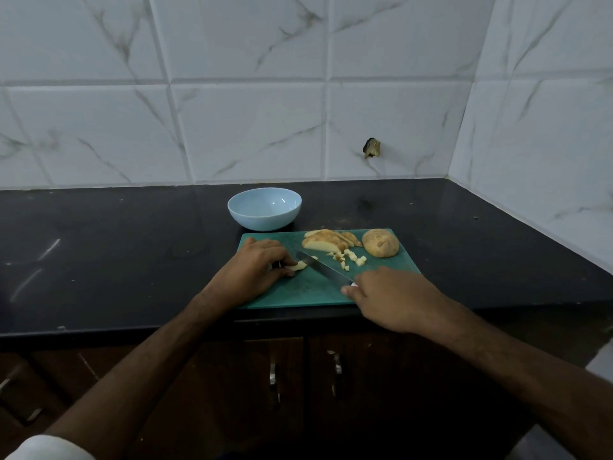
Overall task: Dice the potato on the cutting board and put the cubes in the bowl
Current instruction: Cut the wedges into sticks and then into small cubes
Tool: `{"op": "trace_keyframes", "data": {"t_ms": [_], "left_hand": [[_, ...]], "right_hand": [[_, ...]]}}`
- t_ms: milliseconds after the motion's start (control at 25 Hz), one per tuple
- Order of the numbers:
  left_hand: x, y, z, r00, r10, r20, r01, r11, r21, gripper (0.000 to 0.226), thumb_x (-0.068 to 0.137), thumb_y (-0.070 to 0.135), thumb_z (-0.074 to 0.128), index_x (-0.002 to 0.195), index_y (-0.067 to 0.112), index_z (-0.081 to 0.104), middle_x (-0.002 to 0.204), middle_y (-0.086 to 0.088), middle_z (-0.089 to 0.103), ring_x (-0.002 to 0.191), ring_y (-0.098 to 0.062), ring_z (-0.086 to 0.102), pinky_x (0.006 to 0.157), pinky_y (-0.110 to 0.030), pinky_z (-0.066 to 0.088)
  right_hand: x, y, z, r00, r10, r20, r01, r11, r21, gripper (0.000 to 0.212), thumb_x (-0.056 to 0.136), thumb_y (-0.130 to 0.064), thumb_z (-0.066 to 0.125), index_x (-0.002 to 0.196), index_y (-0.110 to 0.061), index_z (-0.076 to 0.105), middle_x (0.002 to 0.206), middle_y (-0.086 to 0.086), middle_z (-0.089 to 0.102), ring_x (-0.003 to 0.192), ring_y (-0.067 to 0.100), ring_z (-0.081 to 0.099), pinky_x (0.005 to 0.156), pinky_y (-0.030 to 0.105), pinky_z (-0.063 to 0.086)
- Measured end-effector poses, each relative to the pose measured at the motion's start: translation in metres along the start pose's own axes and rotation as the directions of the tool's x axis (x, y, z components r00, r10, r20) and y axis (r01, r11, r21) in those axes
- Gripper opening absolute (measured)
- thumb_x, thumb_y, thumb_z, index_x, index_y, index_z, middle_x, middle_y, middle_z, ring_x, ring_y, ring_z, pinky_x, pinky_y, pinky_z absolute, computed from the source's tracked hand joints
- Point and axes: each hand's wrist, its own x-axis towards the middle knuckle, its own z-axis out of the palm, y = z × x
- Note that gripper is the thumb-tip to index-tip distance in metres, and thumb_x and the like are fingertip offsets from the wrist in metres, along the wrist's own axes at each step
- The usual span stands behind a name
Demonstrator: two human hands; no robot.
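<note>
left hand [257, 265] pinches potato piece [299, 266] | right hand [391, 295] grips knife [323, 268]

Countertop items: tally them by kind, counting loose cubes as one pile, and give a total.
Bowl, light blue: 1
Cutting board, green: 1
Knife: 1
Uncut potato half: 1
Stack of potato slices: 1
Pile of potato cubes: 1
Potato strip under the left hand: 1
Total: 7
</note>
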Motion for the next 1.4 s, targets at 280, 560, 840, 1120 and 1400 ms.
{"op": "trace_keyframes", "data": {"t_ms": [280,560,840,1120,1400], "left_hand": [[0.000,-0.002,0.000,1.000,0.018,0.013,-0.018,1.000,-0.014,0.007,0.088,0.028,0.075,0.092,0.024,0.071,0.090,0.014,0.067,0.086,-0.002,0.059,0.082,-0.039,0.045],[-0.002,0.001,-0.002,0.999,0.014,-0.032,-0.015,1.000,-0.021,0.010,0.085,0.025,0.079,0.086,0.023,0.070,0.083,0.015,0.067,0.082,-0.002,0.059,0.081,-0.017,0.034],[0.000,-0.002,0.001,1.000,0.015,-0.003,-0.015,0.999,-0.034,0.005,0.086,0.025,0.078,0.091,0.025,0.076,0.087,0.016,0.067,0.084,-0.001,0.060,0.082,-0.034,0.044],[-0.001,-0.002,0.000,1.000,0.012,0.021,-0.012,0.999,-0.034,0.005,0.087,0.027,0.075,0.092,0.024,0.075,0.089,0.015,0.066,0.087,-0.002,0.058,0.083,-0.030,0.042],[0.000,0.000,0.000,1.000,0.017,0.004,-0.017,0.999,-0.050,0.005,0.086,0.023,0.079,0.088,0.021,0.075,0.086,0.015,0.066,0.083,-0.002,0.059,0.080,-0.026,0.045]], "right_hand": [[-0.004,-0.007,0.016,1.000,-0.021,-0.003,0.021,1.000,-0.007,0.035,0.108,-0.048,0.035,0.087,-0.026,0.051,0.079,-0.005,0.056,0.068,0.009,0.053,0.062,0.031,0.040],[-0.008,-0.007,0.002,0.997,-0.004,-0.076,-0.002,0.997,-0.075,0.037,0.109,-0.049,0.030,0.096,-0.025,0.054,0.077,-0.008,0.048,0.075,0.010,0.055,0.067,0.034,0.045],[-0.008,-0.006,0.007,0.999,0.008,-0.041,-0.009,1.000,-0.009,0.040,0.107,-0.051,0.033,0.078,-0.028,0.047,0.076,-0.006,0.055,0.067,0.009,0.054,0.057,0.029,0.036],[-0.011,-0.006,0.006,1.000,-0.009,0.021,0.010,0.999,-0.042,0.036,0.108,-0.049,0.034,0.086,-0.025,0.051,0.078,-0.005,0.055,0.069,0.010,0.054,0.063,0.031,0.043],[-0.009,-0.007,-0.002,0.993,0.004,-0.114,-0.015,0.995,-0.102,0.039,0.108,-0.050,0.030,0.100,-0.022,0.057,0.077,-0.009,0.047,0.069,0.008,0.050,0.064,0.033,0.041]]}}
